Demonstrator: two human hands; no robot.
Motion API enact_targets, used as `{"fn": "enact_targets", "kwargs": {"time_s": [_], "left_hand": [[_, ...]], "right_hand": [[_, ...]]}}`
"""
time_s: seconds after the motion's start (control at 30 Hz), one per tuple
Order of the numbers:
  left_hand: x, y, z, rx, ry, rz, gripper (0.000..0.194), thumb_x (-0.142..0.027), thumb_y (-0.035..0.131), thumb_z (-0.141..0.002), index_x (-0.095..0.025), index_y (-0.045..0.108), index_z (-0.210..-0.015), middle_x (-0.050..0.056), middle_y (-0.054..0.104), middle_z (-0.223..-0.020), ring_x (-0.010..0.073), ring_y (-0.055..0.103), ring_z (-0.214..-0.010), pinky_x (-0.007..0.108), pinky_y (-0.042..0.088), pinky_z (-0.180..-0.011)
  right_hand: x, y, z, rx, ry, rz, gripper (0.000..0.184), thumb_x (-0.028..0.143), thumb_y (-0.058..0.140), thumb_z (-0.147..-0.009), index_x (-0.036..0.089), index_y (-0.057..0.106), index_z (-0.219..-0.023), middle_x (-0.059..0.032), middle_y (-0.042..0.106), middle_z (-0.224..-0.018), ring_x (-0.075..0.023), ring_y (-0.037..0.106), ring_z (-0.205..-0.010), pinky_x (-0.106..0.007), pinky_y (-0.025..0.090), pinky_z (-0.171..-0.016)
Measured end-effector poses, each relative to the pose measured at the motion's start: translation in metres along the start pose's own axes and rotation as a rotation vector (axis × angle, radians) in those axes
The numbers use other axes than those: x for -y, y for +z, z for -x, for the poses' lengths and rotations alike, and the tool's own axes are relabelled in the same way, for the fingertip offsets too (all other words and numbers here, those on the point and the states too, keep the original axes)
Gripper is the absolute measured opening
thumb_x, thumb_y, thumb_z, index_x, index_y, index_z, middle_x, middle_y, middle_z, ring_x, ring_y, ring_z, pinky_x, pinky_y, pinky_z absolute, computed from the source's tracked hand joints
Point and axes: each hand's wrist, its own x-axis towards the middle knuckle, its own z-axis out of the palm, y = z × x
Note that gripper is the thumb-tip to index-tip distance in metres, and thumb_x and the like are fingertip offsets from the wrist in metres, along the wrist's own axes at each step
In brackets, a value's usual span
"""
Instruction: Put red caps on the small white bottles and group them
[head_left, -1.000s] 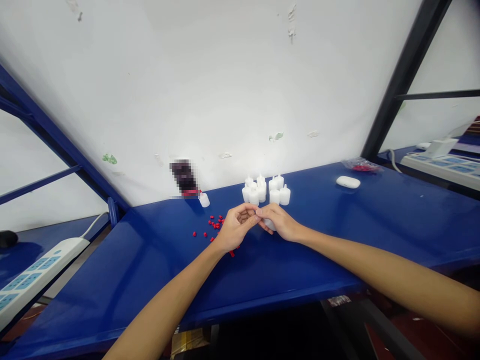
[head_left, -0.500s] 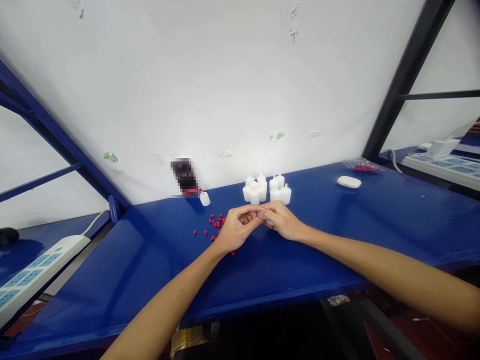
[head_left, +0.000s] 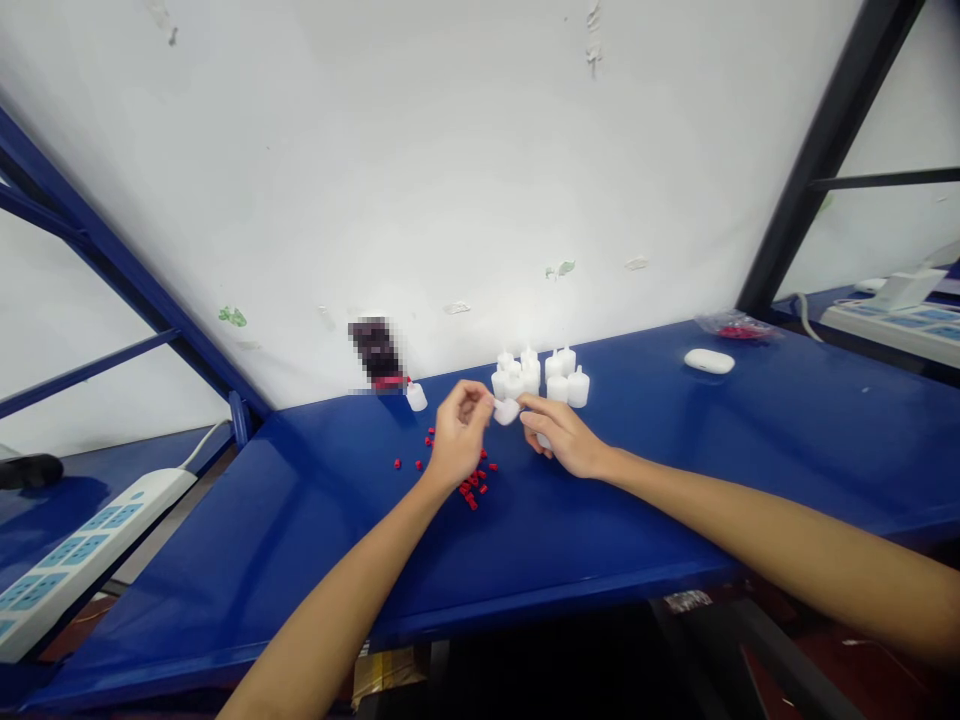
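Between my hands hangs a small white bottle [head_left: 507, 412], tilted, its narrow end pinched in the fingertips of my left hand [head_left: 459, 432]. Close by on its right, my right hand [head_left: 568, 438] is curled with the fingers bent under. Part of another white bottle [head_left: 544, 441] shows inside that grip. Behind the hands stand several upright white bottles with thin nozzles [head_left: 556, 388], in two clusters. Small red caps [head_left: 472, 482] lie scattered around and below my left hand, some hidden by it.
One white bottle [head_left: 417, 397] stands apart at the back left, by a dark blurred-out object [head_left: 377, 350] against the wall. On the right of the blue table [head_left: 675, 470] lie a white oval case [head_left: 709, 361] and a plastic bag with red pieces [head_left: 739, 328].
My hands were together and have parted, the left moving left and up. The tilted white bottle now shows between them. The view has shifted slightly.
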Motion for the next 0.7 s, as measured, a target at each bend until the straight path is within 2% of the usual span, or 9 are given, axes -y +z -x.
{"fn": "enact_targets", "kwargs": {"time_s": [0.1,0.17,0.2,0.27,0.33,0.43,0.5,0.6,0.7], "left_hand": [[0.010,-0.034,-0.012,-0.148,0.087,-0.313,0.017,-0.034,0.048,-0.091,-0.019,0.050,-0.082,-0.001,0.052,-0.071,0.0120,0.050,-0.063,0.024,0.041,-0.061],[0.017,-0.064,-0.019,-0.030,0.178,-0.659,0.014,-0.032,0.053,-0.086,-0.019,0.052,-0.079,0.000,0.056,-0.075,0.0141,0.052,-0.068,0.026,0.041,-0.067],[0.021,-0.078,-0.021,0.041,0.172,-0.777,0.013,-0.031,0.052,-0.085,-0.019,0.054,-0.081,0.000,0.057,-0.074,0.0145,0.052,-0.067,0.027,0.040,-0.066],[0.029,-0.102,-0.025,0.115,0.095,-0.936,0.013,-0.031,0.050,-0.086,-0.021,0.056,-0.084,-0.001,0.058,-0.070,0.0150,0.052,-0.063,0.027,0.037,-0.062],[0.035,-0.117,-0.027,0.177,0.012,-1.030,0.014,-0.033,0.050,-0.085,-0.022,0.058,-0.084,-0.002,0.059,-0.068,0.0157,0.054,-0.061,0.027,0.036,-0.060],[0.042,-0.125,-0.028,0.210,-0.089,-1.115,0.017,-0.037,0.049,-0.086,-0.024,0.060,-0.088,-0.001,0.063,-0.069,0.0177,0.057,-0.063,0.027,0.034,-0.060],[0.044,-0.124,-0.028,0.178,-0.140,-1.165,0.021,-0.039,0.048,-0.087,-0.025,0.062,-0.093,0.000,0.066,-0.073,0.0197,0.060,-0.068,0.027,0.033,-0.059],[0.043,-0.119,-0.028,0.085,-0.170,-1.210,0.028,-0.041,0.047,-0.088,-0.025,0.062,-0.105,0.002,0.067,-0.075,0.0218,0.062,-0.071,0.027,0.032,-0.058],[0.038,-0.112,-0.027,0.016,-0.121,-1.191,0.031,-0.040,0.046,-0.090,-0.024,0.062,-0.110,0.002,0.066,-0.072,0.0216,0.062,-0.068,0.027,0.032,-0.057]], "right_hand": [[0.000,-0.002,-0.001,0.010,0.025,0.070,0.028,0.038,0.041,-0.097,0.018,0.059,-0.092,0.0045,0.049,-0.054,-0.0109,0.047,-0.048,-0.024,0.036,-0.051],[0.001,-0.003,0.000,0.035,0.021,0.073,0.027,0.037,0.041,-0.097,0.018,0.060,-0.089,0.0037,0.050,-0.054,-0.0111,0.048,-0.049,-0.024,0.037,-0.052],[0.002,-0.004,0.000,0.048,0.014,0.058,0.027,0.036,0.042,-0.096,0.018,0.060,-0.089,0.0035,0.050,-0.055,-0.0113,0.048,-0.050,-0.024,0.037,-0.052],[0.001,-0.004,0.000,0.064,-0.003,-0.008,0.025,0.035,0.043,-0.094,0.018,0.060,-0.093,0.0037,0.050,-0.055,-0.0118,0.048,-0.050,-0.025,0.037,-0.052],[-0.002,-0.005,0.000,0.040,-0.019,-0.100,0.025,0.035,0.043,-0.092,0.018,0.060,-0.097,0.0039,0.050,-0.054,-0.0122,0.046,-0.048,-0.025,0.036,-0.051],[-0.008,-0.007,-0.001,-0.105,-0.100,-0.217,0.027,0.036,0.042,-0.088,0.017,0.059,-0.098,0.0034,0.050,-0.054,-0.0131,0.044,-0.046,-0.027,0.035,-0.049],[-0.010,-0.012,-0.003,-0.223,-0.211,-0.232,0.030,0.036,0.044,-0.082,0.017,0.059,-0.099,0.0027,0.051,-0.056,-0.0138,0.043,-0.045,-0.028,0.034,-0.048],[-0.006,-0.023,-0.006,-0.397,-0.321,-0.078,0.027,0.031,0.048,-0.075,0.019,0.059,-0.096,0.0017,0.053,-0.061,-0.0151,0.046,-0.050,-0.030,0.037,-0.052],[0.002,-0.035,-0.010,-0.545,-0.279,0.118,0.018,0.022,0.046,-0.076,0.021,0.057,-0.090,0.0004,0.051,-0.067,-0.0178,0.051,-0.062,-0.033,0.041,-0.064]]}}
